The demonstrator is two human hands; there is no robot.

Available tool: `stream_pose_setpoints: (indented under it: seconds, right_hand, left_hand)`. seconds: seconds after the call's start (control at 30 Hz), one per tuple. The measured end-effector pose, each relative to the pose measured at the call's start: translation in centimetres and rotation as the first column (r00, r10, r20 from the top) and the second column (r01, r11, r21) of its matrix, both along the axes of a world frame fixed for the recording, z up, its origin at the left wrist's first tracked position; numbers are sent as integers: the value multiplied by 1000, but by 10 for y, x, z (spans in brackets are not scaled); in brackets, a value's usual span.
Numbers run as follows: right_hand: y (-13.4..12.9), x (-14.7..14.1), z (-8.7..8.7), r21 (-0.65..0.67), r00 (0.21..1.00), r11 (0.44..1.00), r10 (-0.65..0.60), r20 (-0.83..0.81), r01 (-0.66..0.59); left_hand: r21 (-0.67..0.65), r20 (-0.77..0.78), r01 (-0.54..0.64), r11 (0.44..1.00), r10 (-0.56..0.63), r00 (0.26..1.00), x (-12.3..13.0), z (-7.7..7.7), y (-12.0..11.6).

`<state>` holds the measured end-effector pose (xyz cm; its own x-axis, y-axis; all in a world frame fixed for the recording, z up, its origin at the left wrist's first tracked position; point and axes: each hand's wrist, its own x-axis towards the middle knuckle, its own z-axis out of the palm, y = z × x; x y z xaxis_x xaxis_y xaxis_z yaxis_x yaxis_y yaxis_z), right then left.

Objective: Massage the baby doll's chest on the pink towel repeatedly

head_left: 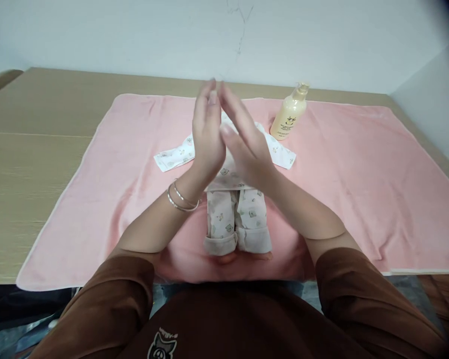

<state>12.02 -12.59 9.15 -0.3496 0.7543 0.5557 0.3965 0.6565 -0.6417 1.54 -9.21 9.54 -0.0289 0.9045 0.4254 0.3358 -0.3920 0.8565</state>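
Observation:
My left hand (208, 127) and my right hand (247, 139) are raised, palms facing, with fingers stretched out and the fingertips close together. Whether the palms touch is hard to tell, and the right hand is a little blurred. Nothing shows in either one. Below them a small doll lies on its back in a white printed top (228, 169) and matching trousers (252, 212) with rolled cuffs. Its feet (227, 258) poke out toward me. The hands cover its head and most of its chest. Both sleeves spread out sideways.
A yellow pump bottle (289, 113) stands to the right beyond the doll's sleeve. A pink blanket (359, 179) with a pale edge lies under everything on a wooden table (33, 164). Behind the table rises a white wall (134, 40) with a crack.

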Motion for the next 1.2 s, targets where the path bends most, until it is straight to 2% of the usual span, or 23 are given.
stream_pose_setpoints:
  seconds: [0.03,0.07,0.1,0.17,0.23,0.33,0.4,0.47,0.53,0.6,0.67,0.73,0.8,0.83,0.87,0.93,1.03,1.1,1.2]
  right_hand:
    - [19,1,-11,-46,991,991,-127,47,129]
    - [37,1,-23,-67,972,974,-210,104,218]
    - [52,1,-35,-80,953,961,-246,176,263]
    - [73,2,-54,-61,906,964,-221,362,260]
    - [84,5,-64,-27,851,978,-166,499,207]
    - [97,19,-65,-30,823,987,-114,556,157]
    - [106,32,-64,-60,831,982,-120,543,182]
    - [111,40,-65,-99,823,954,-188,536,282]
    - [106,39,-67,-109,786,906,-290,545,410]
    - [91,29,-69,-70,747,879,-356,562,471]
    - [77,16,-69,-11,750,910,-335,571,415]
    - [73,9,-66,1,779,961,-225,586,277]
    - [81,12,-61,-32,800,985,-120,588,171]
    - [87,17,-59,-54,807,986,-100,582,161]
    - [95,23,-58,-74,812,979,-112,573,188]
    - [104,33,-56,-114,799,940,-204,565,321]
    - [97,30,-58,-112,721,853,-352,596,509]
    - [82,17,-62,-50,710,870,-365,602,490]
    - [66,-1,-66,32,760,949,-270,591,312]
  left_hand:
    - [-89,112,-21,996,31,993,-4,-13,20]
    - [-193,126,-48,980,74,989,-8,-27,38]
    - [-192,82,-84,978,101,992,-12,-42,55]
    - [-105,1,-143,984,144,990,-19,-70,81]
    - [-59,-63,-170,984,166,984,-24,-93,94]
    - [16,-88,-148,989,149,985,-23,-110,96]
    - [49,-89,-112,992,116,989,-21,-111,93]
    - [42,-99,-101,994,105,990,-19,-110,92]
    - [19,-105,-115,993,116,988,-19,-111,93]
    - [7,-98,-126,992,126,987,-20,-112,95]
    - [5,-87,-133,991,133,987,-22,-114,96]
    - [1,-75,-142,990,142,987,-23,-116,97]
    - [4,-72,-149,989,149,986,-23,-116,96]
    - [8,-76,-149,989,149,986,-23,-116,96]
    - [12,-83,-146,989,146,986,-23,-115,96]
    - [15,-96,-138,990,139,986,-22,-113,95]
    - [8,-103,-144,989,144,984,-21,-112,94]
    - [5,-103,-154,988,154,983,-21,-112,94]
    - [-6,-85,-158,987,157,984,-22,-114,95]
